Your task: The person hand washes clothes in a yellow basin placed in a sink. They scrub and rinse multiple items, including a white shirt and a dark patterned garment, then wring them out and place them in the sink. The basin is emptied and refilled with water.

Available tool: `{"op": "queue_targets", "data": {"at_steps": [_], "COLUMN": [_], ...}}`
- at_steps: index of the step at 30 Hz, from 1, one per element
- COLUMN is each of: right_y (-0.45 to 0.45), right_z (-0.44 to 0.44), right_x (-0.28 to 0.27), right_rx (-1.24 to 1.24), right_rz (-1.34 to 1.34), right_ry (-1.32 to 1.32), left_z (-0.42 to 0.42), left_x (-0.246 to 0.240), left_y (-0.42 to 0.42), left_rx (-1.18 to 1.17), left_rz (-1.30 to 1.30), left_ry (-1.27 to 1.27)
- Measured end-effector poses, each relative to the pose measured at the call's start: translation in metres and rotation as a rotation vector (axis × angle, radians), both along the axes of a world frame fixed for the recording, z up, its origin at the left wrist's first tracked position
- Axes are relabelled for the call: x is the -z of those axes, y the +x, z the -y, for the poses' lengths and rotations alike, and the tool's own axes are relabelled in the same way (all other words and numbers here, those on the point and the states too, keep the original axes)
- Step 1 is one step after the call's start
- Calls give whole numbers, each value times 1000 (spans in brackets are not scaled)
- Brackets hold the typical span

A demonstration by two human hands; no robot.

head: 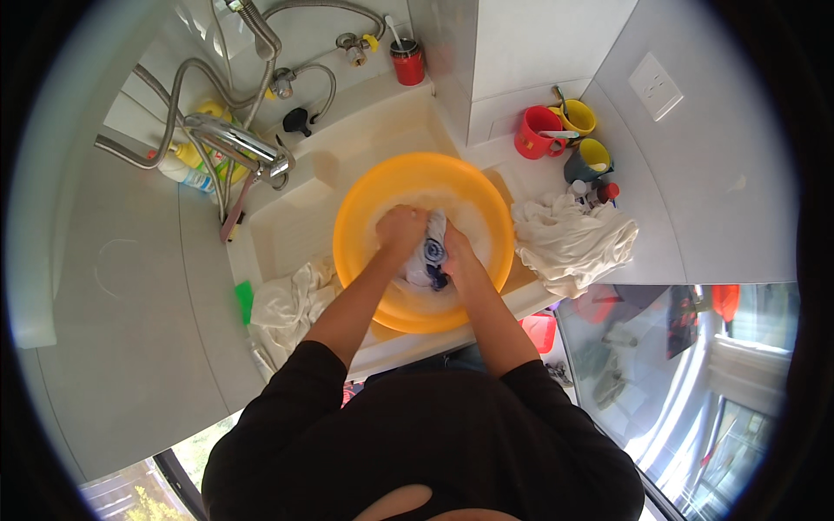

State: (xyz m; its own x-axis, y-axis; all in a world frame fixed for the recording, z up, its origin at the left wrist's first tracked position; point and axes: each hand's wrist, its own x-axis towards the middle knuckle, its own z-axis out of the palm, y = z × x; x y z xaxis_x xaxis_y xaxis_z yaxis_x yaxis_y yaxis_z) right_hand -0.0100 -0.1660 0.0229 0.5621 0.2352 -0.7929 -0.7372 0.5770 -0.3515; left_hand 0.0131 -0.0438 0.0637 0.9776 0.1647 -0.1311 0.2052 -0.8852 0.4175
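Observation:
Both hands are inside a round yellow-orange plastic basin (423,166) that holds cloudy, sudsy water (479,225). Between them is a wet light-coloured cloth (436,225) with a dark blue pattern, part of it down in the water. My left hand (401,228) is closed on the cloth's left side, knuckles up. From the right, my right hand (455,249) grips the same cloth, its fingers partly hidden behind the fabric. The basin stands in a cream laundry sink (293,225).
A white cloth (573,238) is heaped right of the basin, another (293,303) at the left. A chrome faucet (238,140) reaches in from upper left, near detergent bottles (186,166). A red mug (537,133) and yellow cups stand at the right. A red can (408,65) holds a toothbrush.

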Motion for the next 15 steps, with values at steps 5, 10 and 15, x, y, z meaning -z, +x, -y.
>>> {"op": "queue_targets", "data": {"at_steps": [5,10,15], "right_y": [10,6,10], "right_z": [17,32,22], "right_x": [4,27,45], "right_rx": [-324,-647,-249], "right_rz": [609,941,619], "right_ry": [-877,-1670,-1250], "left_z": [-27,-35,-47], "left_x": [23,29,40], "left_y": [0,-32,-5], "left_rx": [106,940,650], "left_rz": [308,227,-128], "left_ry": [157,338,160]}}
